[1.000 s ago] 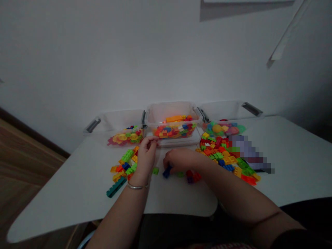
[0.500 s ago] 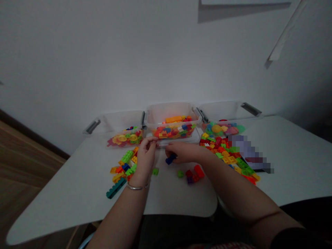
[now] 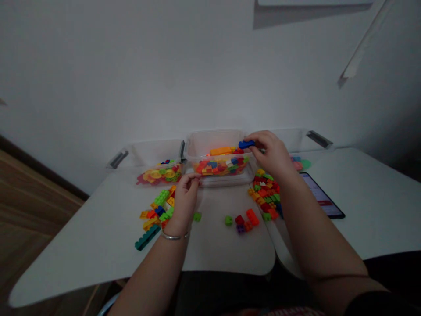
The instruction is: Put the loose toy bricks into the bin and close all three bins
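Note:
My right hand [image 3: 272, 153] is raised at the right rim of the middle clear box [image 3: 197, 145] and pinches a blue brick [image 3: 246, 144] over it. That box holds several mixed bricks. My left hand [image 3: 184, 197] rests on the white table [image 3: 98, 237] just in front of the box, fingers curled together near its front edge; I cannot make out anything in them. A silver bangle sits on the left wrist. Loose bricks lie left of that hand [image 3: 158, 210], and a few small ones [image 3: 243, 220] lie between my arms.
A clear box with yellow and red pieces [image 3: 144, 162] stands at the left, another clear box [image 3: 296, 140] at the right behind my hand. A pile of bricks [image 3: 265, 195] lies by my right forearm. A phone [image 3: 320, 199] lies to the right. A wall rises right behind.
My right hand picked a blue brick off the table and lifted it up and right to the middle box's rim. The left hand has stayed put.

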`<state>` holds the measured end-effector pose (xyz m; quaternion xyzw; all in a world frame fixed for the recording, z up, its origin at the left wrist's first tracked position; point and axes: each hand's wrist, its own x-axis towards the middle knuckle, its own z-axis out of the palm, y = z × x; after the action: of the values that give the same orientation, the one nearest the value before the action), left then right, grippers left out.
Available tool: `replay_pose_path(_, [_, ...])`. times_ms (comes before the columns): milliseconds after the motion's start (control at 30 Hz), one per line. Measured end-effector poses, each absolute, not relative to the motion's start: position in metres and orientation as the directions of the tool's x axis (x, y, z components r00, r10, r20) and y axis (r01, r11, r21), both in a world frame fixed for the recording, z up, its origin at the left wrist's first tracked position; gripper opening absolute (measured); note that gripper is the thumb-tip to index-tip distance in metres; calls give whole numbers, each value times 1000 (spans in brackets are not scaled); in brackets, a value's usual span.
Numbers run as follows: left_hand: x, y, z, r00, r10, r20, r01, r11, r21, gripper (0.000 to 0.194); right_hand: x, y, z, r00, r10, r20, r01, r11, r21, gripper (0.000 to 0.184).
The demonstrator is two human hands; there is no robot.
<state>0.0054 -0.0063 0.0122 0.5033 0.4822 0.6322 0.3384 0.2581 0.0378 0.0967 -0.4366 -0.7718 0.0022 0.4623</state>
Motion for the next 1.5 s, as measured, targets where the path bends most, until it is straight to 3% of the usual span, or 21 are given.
replay_pose_path(433, [6,-7,15,-272,914,301,42,-301,953,11,261,51,81,-428,754,498,841,534,-87,39])
replay_pose_path(733, [5,-7,16,-256,915,312,59,-307,950,11,248,48,79,-460,809,366,863,505,-32,41])
replay_pose_path(1000, [5,-6,13,-256,912,321,70,-313,947,14,251,47,80,-383,812,441,852,495,-171,51])
replay_pose_path(1267, [5,-6,16,-292,914,281,4,-293,956,13,247,34,93,-309,693,651,759,592,-271,31])
replay_pose_path(1367, [6,-6,17,-302,920,249,-49,-276,960,14,240,25,99,-360,729,583,705,621,-342,28])
replay_pose_path(1500, [7,-6,17,-309,923,228,-104,-271,957,16,222,12,101,-650,690,319,551,717,-428,25])
